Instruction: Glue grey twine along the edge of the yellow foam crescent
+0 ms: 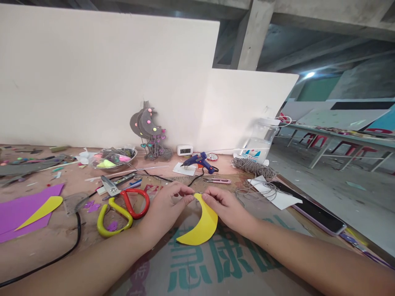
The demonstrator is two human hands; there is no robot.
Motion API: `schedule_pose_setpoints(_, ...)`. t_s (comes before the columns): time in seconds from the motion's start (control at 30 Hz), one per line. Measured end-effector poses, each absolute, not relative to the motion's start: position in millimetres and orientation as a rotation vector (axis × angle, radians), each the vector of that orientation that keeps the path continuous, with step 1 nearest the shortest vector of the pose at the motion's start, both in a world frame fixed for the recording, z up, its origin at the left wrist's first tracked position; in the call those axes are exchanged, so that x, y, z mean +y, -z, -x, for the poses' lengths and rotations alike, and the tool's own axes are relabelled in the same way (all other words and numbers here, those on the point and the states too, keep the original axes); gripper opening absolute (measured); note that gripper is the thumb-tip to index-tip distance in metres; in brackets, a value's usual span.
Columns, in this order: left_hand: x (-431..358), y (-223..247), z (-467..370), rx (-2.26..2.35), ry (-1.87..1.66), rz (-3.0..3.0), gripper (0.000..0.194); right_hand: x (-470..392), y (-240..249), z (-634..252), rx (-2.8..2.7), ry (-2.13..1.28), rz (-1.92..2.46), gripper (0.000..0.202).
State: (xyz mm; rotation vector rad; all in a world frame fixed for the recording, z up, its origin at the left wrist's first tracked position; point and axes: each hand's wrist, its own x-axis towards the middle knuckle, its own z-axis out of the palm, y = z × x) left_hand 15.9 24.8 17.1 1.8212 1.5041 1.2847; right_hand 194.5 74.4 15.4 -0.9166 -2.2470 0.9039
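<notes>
A yellow foam or paper crescent (206, 228) hangs between my hands, its lower point near the green print on the board. My left hand (169, 207) is closed in a pinch at the crescent's upper tip. On the other side of that tip, my right hand (226, 207) presses thumb and fingers onto the crescent. A little dark grey shows between the fingertips, too small to name. Beside my left wrist lie large scissors (135, 205) with one red and one yellow handle loop, blades apart.
Behind my hands rests a blue glue gun (199, 161) with its black cord. Grey yarn (254, 167), a phone (308, 207) and thread snips (217, 181) lie right of it. Purple sheets (27, 209), a metal bowl (115, 166) and grey moon ornaments (149, 123) are left.
</notes>
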Motion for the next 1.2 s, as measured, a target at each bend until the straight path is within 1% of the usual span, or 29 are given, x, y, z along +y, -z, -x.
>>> schedule_pose_setpoints(0.17, 25.2, -14.0, -14.0, 1.499, -1.282, -1.814, 0.016, 74.5, -15.6, -194.3, -2.252, -0.890, 0.915, 0.033)
schedule_pose_setpoints(0.33, 24.7, -16.0, -15.1, 1.465, -1.250, -1.712, 0.035, 76.0, -13.7, -194.7, -2.178, -0.959, 0.907, 0.033)
schedule_pose_setpoints(0.37, 24.5, -16.6, -15.5, 1.473, -1.241, -1.685, 0.034, 76.1, -13.6, -194.5, -2.166, -0.961, 0.909, 0.032)
schedule_pose_setpoints(0.43, 24.2, -16.9, -16.1, 1.490, -1.220, -1.675, 0.028, 76.0, -13.7, -194.0, -2.154, -0.947, 0.923, 0.032)
schedule_pose_setpoints(0.5, 24.2, -16.0, -16.2, 1.496, -1.212, -1.741, 0.021, 75.9, -14.1, -193.4, -2.132, -0.918, 0.952, 0.032)
schedule_pose_setpoints(0.6, 24.5, -13.3, -15.6, 1.508, -1.241, -1.880, 0.017, 76.3, -14.2, -193.0, -2.066, -0.897, 0.981, 0.032)
schedule_pose_setpoints(0.83, 28.4, -10.1, -14.5, 1.484, -1.229, -1.813, 0.020, 74.6, -13.0, -192.9, -2.035, -1.089, 0.916, 0.032)
schedule_pose_setpoints(1.07, 30.5, -8.6, -14.4, 1.412, -1.217, -1.784, 0.018, 66.3, -13.6, -190.6, -2.044, -1.239, 0.956, 0.032)
schedule_pose_setpoints(1.13, 30.1, -8.7, -14.5, 1.422, -1.196, -1.757, 0.021, 65.8, -14.2, -191.0, -2.063, -1.230, 0.961, 0.034)
schedule_pose_setpoints(1.2, 29.5, -9.1, -14.9, 1.432, -1.168, -1.732, 0.022, 67.5, -15.8, -192.5, -2.069, -1.128, 0.937, 0.036)
